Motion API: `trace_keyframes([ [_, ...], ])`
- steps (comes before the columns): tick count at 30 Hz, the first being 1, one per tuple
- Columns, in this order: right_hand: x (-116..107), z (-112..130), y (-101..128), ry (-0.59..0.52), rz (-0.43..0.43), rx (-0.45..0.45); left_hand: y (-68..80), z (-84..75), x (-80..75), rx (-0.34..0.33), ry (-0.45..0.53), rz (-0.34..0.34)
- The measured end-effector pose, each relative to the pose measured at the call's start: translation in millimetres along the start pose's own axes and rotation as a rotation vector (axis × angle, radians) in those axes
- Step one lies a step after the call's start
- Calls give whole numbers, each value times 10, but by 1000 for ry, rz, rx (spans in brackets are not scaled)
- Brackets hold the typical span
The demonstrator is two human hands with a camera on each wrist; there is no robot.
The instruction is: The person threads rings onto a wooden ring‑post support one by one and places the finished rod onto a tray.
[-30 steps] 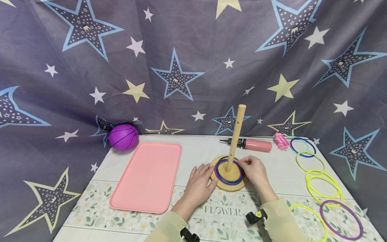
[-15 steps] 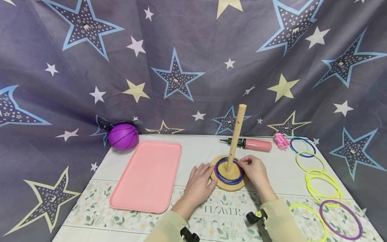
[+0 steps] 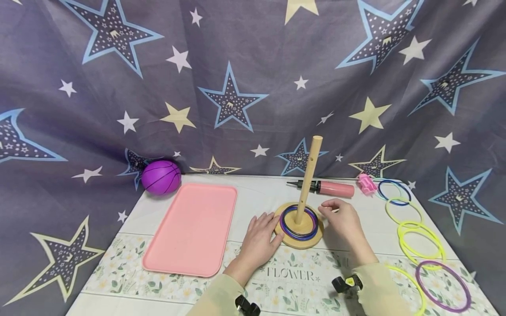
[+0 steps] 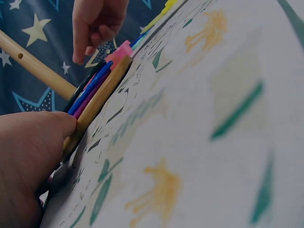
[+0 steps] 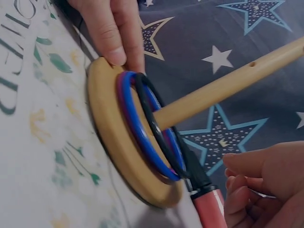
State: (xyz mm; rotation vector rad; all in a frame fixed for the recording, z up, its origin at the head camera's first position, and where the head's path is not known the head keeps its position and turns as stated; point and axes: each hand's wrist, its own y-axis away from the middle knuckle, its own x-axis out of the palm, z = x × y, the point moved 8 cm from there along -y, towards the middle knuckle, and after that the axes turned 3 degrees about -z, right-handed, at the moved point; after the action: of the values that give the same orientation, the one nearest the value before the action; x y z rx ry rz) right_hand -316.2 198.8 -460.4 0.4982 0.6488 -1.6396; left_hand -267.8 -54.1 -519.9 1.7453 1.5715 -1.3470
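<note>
A wooden stand has a round base [image 3: 301,245] and an upright post [image 3: 310,171]. Around the foot of the post lie a purple ring [image 4: 89,98], a blue ring [image 5: 134,124] and a black ring [image 5: 148,111], stacked loosely; the black one sits on top, slightly tilted in the right wrist view. My left hand [image 3: 258,240] rests with extended fingers against the base's left rim. My right hand [image 3: 345,220] is just right of the base, apart from the rings, fingers loosely bent with nothing between them.
A pink tray [image 3: 193,228] lies left, with a purple ball [image 3: 161,177] behind it. Behind the stand are a pink hand pump [image 3: 336,189] and a small pink plastic piece [image 3: 366,184]. Several rings lie along the right side, including a purple ring [image 3: 420,285].
My right hand has let go of the black ring and moved right, away from the base. The black ring has dropped flatter onto the others. My left hand stays put.
</note>
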Motion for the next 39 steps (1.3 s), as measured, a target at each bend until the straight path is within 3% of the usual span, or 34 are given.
trace_keyframes([
  [7,-214,60,29,22,15,-62,0,8,-17,-5,5,1],
  [17,-484,-3,124,15,53,-54,-1,21,-16,-14,6,-5],
  [39,-924,-614,416,81,145,53,11,7,-15,2,11,-9],
])
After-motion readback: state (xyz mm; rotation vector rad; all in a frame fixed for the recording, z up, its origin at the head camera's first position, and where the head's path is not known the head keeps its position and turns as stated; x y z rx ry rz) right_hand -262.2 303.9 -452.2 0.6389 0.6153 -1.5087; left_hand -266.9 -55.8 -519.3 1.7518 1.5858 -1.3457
